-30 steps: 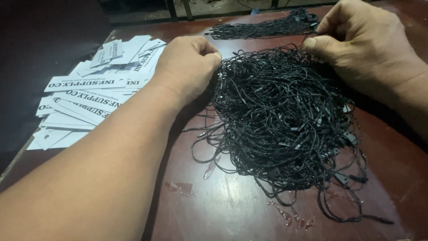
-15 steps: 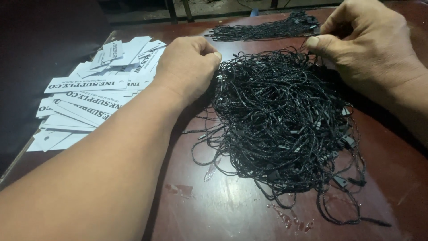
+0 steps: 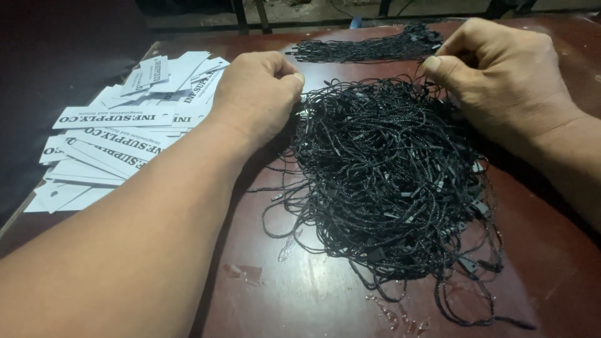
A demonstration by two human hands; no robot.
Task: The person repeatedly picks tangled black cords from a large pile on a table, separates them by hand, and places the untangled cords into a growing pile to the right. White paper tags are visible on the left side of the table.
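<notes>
A large tangled heap of black strings with small black plastic ends lies on the reddish-brown table. My left hand rests at the heap's upper left edge, thumb and fingers pinched on a black string. My right hand sits at the heap's upper right edge, thumb pressed to the fingers on a thin strand that rises from the pile.
A spread pile of white paper tags with black print lies at the left. A tidier bundle of black strings lies at the far side of the table. Dark metal frame legs stand beyond the table's far edge.
Both hands stay at the top of the heap. My right hand has shifted a little and its thumb now presses the strand; the heap has hardly moved.
</notes>
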